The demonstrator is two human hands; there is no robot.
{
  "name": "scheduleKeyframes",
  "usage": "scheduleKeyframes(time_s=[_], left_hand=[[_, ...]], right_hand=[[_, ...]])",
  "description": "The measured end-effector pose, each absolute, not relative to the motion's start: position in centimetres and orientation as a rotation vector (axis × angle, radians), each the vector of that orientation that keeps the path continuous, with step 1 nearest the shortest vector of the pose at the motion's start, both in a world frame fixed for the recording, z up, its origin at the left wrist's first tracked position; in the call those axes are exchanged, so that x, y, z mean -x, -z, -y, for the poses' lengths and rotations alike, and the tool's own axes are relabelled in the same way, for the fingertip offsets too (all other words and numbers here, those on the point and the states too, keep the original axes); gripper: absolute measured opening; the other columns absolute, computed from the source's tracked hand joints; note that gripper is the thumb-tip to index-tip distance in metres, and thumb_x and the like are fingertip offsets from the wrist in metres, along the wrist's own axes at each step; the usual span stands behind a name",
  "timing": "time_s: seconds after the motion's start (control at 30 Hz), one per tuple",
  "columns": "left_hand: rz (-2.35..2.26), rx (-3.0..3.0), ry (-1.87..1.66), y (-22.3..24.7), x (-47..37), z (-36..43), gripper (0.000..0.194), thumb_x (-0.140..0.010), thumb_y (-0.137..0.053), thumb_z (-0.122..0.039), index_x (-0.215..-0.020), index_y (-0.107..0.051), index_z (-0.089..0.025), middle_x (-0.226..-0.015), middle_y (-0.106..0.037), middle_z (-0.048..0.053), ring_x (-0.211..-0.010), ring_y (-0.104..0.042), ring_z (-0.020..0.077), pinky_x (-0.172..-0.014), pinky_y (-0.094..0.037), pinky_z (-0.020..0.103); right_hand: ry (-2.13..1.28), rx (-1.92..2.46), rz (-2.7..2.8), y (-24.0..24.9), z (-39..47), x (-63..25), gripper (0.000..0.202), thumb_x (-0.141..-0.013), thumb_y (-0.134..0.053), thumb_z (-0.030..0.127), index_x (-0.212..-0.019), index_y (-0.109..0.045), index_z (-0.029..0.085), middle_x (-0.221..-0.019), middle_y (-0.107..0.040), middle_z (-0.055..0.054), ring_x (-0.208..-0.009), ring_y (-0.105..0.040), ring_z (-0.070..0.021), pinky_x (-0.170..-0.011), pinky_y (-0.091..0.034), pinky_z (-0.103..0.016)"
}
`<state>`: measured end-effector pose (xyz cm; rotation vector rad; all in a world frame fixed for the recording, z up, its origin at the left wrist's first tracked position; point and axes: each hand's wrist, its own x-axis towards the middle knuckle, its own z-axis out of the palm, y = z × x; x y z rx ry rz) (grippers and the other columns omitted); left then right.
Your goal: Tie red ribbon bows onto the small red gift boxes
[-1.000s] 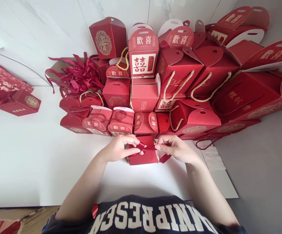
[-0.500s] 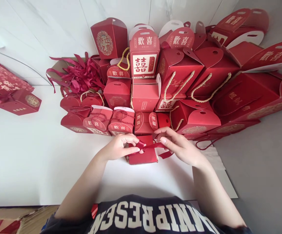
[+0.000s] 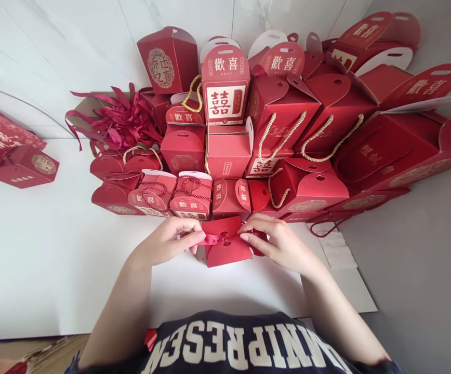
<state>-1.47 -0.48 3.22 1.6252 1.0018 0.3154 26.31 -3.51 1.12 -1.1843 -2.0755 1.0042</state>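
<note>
My left hand [image 3: 171, 240] and right hand [image 3: 274, 240] each pinch an end of the red ribbon [image 3: 214, 239], pulled taut across the small red box [image 3: 225, 250] on the white sheet [image 3: 34, 259] just in front of me. Knot half hidden by fingertips; box sides covered by my palms. Behind: stacked red gift boxes [image 3: 283, 111], rt ones cut off at frame edge; ribbon pile [image 3: 120, 117] back left, tangled, can't count.

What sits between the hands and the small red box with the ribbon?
Nothing visible. The left hand and right hand both pinch the ribbon across the small red box, on the white sheet just in front of the stacked boxes.
</note>
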Motion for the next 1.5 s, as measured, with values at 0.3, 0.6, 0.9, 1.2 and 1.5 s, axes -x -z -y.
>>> scheduleKeyframes(time_s=[0.3,0.6,0.9,1.2,1.5], left_hand=[[-1.128,-1.755,-0.336,-1.9,-0.6,1.1,0.03,-0.089,-0.059,-0.039,-0.07,-0.057,-0.016,-0.068,-0.063,-0.001,-0.064,-0.06,0.0121,-0.059,-0.047,0.021],[-1.01,-1.653,-0.323,-1.4,-0.3,0.7,0.03,-0.091,-0.058,-0.038,-0.071,-0.052,-0.016,-0.067,-0.064,0.0,-0.062,-0.063,0.0123,-0.06,-0.05,0.021],[-0.981,-1.66,-0.332,-1.2,-0.4,0.7,0.029,-0.09,-0.06,-0.036,-0.071,-0.052,-0.016,-0.067,-0.064,-0.001,-0.061,-0.064,0.0124,-0.059,-0.05,0.021],[-0.935,-1.839,-0.319,-1.2,-0.2,0.5,0.023,-0.088,-0.062,-0.031,-0.071,-0.055,-0.017,-0.066,-0.067,-0.001,-0.06,-0.061,0.0113,-0.058,-0.047,0.02],[-1.046,-1.714,-0.323,-1.8,-0.3,0.7,0.03,-0.089,-0.061,-0.04,-0.072,-0.062,-0.015,-0.071,-0.072,0.002,-0.066,-0.068,0.0142,-0.062,-0.052,0.021]], right_hand=[[-0.796,1.07,2.233,0.3,3.5,-25.7,0.013,-0.1,-0.051,0.027,-0.099,-0.062,0.021,-0.097,-0.063,-0.005,-0.086,-0.063,-0.0168,-0.076,-0.048,-0.028],[-0.602,1.038,2.363,0.9,3.1,-25.9,0.013,-0.101,-0.049,0.029,-0.106,-0.058,0.021,-0.096,-0.065,-0.006,-0.08,-0.064,-0.0174,-0.071,-0.049,-0.028],[-0.359,0.83,2.41,0.4,2.7,-26.4,0.014,-0.098,-0.05,0.013,-0.106,-0.06,0.017,-0.099,-0.067,-0.009,-0.09,-0.059,-0.0215,-0.079,-0.049,-0.034],[-0.157,0.864,2.451,0.9,2.9,-26.8,0.023,-0.1,-0.041,0.01,-0.109,-0.061,0.018,-0.105,-0.07,-0.011,-0.098,-0.061,-0.0225,-0.083,-0.047,-0.036],[-0.945,1.182,2.036,0.6,2.9,-28.0,0.022,-0.091,-0.051,0.013,-0.111,-0.047,0.023,-0.101,-0.062,-0.006,-0.086,-0.062,-0.019,-0.077,-0.05,-0.033]])
